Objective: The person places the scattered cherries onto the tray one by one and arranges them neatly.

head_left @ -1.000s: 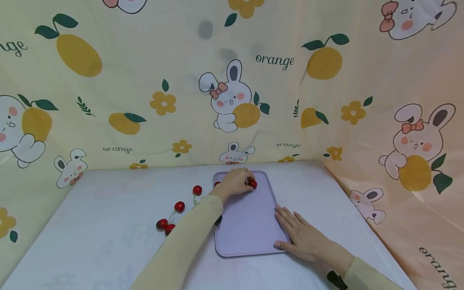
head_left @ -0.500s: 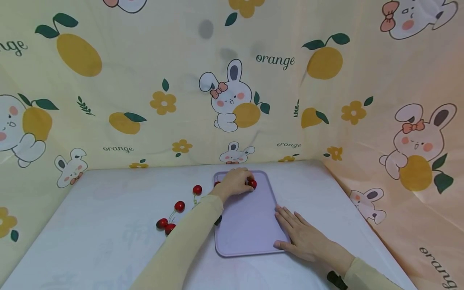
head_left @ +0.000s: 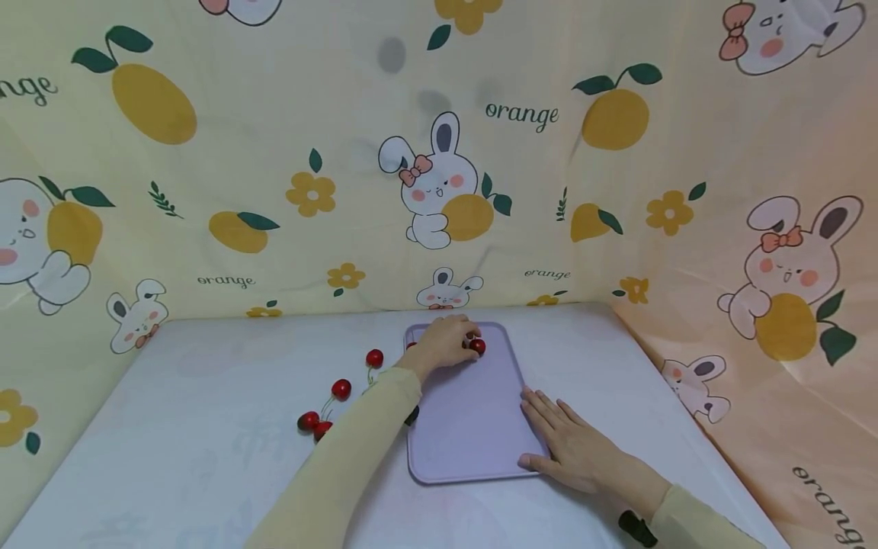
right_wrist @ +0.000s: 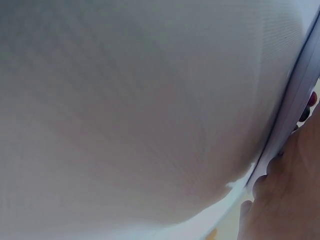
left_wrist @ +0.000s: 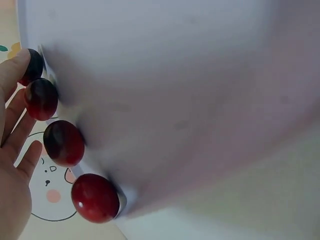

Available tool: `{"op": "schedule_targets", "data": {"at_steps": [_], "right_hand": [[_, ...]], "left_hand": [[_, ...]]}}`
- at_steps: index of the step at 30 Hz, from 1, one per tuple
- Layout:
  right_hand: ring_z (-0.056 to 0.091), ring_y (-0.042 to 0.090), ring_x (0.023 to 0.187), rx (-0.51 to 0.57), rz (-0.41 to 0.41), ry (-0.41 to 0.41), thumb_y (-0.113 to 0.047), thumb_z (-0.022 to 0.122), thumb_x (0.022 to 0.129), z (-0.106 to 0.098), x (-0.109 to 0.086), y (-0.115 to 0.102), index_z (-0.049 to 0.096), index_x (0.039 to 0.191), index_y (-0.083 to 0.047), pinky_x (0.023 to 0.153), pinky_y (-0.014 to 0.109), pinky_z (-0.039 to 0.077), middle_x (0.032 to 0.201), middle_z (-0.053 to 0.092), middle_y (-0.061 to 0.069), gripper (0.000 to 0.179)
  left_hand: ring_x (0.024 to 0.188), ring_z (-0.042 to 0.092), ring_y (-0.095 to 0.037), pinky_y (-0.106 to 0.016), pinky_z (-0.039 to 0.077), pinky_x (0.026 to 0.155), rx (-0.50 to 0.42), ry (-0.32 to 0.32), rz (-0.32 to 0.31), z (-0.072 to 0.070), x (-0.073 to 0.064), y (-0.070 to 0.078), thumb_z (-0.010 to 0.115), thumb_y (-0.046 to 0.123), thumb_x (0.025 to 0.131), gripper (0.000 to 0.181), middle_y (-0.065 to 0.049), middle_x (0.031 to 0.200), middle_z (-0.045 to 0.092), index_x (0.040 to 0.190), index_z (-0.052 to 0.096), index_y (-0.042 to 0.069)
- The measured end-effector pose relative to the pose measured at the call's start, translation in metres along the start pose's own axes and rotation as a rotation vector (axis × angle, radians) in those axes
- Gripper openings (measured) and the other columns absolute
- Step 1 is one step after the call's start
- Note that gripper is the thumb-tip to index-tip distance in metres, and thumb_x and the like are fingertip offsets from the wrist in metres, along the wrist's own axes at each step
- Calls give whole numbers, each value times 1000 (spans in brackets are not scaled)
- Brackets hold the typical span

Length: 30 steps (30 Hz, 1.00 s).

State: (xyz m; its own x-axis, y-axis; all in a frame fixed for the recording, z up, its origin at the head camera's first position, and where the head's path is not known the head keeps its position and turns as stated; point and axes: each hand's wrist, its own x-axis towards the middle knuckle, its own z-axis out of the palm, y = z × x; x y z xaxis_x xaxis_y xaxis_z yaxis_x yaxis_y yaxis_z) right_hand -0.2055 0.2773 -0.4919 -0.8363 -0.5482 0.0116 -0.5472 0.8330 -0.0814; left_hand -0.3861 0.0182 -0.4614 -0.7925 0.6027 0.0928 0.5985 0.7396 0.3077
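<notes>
My left hand [head_left: 446, 341] reaches over the far end of a flat lilac tray [head_left: 473, 427]. Its thumb and fingers pinch a dark red cherry [left_wrist: 32, 67] at one end of a row. More cherries stand beside it in the left wrist view, the nearest a brighter red cherry [left_wrist: 95, 198]. In the head view, the hand covers most of this row, with one red cherry [head_left: 478, 346] showing past the fingertips. My right hand [head_left: 576, 446] lies along the tray's right edge, fingers straight, thumb over the near right corner.
Left of the tray, several cherries with green stems lie on the white table [head_left: 206, 427], among them a red cherry [head_left: 374, 358] and another cherry [head_left: 341, 390]. My left sleeve [head_left: 343, 465] partly covers this group. A printed cloth [head_left: 343, 137] hangs behind the table.
</notes>
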Motion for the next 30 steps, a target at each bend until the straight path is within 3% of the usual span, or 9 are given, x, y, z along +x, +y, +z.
{"op": "schedule_targets", "data": {"at_steps": [5, 10, 15, 17, 23, 30], "right_hand": [[29, 39, 154, 3, -14, 6, -65, 50, 102, -2, 1, -2, 37, 157, 5, 121, 59, 28, 168, 28, 19, 90], [28, 39, 154, 11, -9, -5, -66, 50, 101, -3, 0, -3, 36, 157, 4, 121, 59, 27, 169, 27, 19, 91], [25, 37, 156, 15, 10, -7, -67, 50, 101, -1, 0, -2, 36, 158, 3, 122, 58, 24, 170, 25, 17, 91], [26, 37, 155, 9, 6, -1, -67, 50, 101, 1, 0, -2, 36, 158, 3, 122, 58, 25, 170, 25, 17, 91], [28, 37, 155, 7, 10, 3, -67, 50, 100, 2, 0, -2, 37, 158, 2, 122, 57, 25, 169, 26, 17, 91], [29, 36, 154, -3, 10, 27, -67, 52, 100, 0, 0, -3, 39, 157, 3, 121, 57, 27, 168, 29, 17, 91]], "left_hand": [[106, 66, -17, -41, 48, 101, -40, 34, 5, -8, -6, 1, 80, 30, 94, 39, 0, 120, 67, 130, 71, 15], [109, 65, -18, -37, 50, 99, -50, 90, 48, -16, -11, 1, 77, 29, 96, 36, -1, 121, 69, 129, 72, 15], [130, 60, -22, -38, 51, 103, -93, 133, 67, -29, -20, 5, 77, 28, 96, 36, -2, 123, 70, 129, 72, 16], [130, 60, -22, -38, 50, 104, -104, 137, 74, -35, -25, 6, 77, 27, 96, 35, -3, 125, 69, 129, 72, 15], [111, 67, -20, -37, 54, 94, -130, 173, 92, -49, -46, 0, 75, 24, 97, 32, -6, 145, 60, 127, 72, 15], [100, 66, -17, -32, 55, 81, -114, 218, 89, -62, -74, -16, 78, 23, 95, 31, -1, 122, 67, 124, 72, 14]]}}
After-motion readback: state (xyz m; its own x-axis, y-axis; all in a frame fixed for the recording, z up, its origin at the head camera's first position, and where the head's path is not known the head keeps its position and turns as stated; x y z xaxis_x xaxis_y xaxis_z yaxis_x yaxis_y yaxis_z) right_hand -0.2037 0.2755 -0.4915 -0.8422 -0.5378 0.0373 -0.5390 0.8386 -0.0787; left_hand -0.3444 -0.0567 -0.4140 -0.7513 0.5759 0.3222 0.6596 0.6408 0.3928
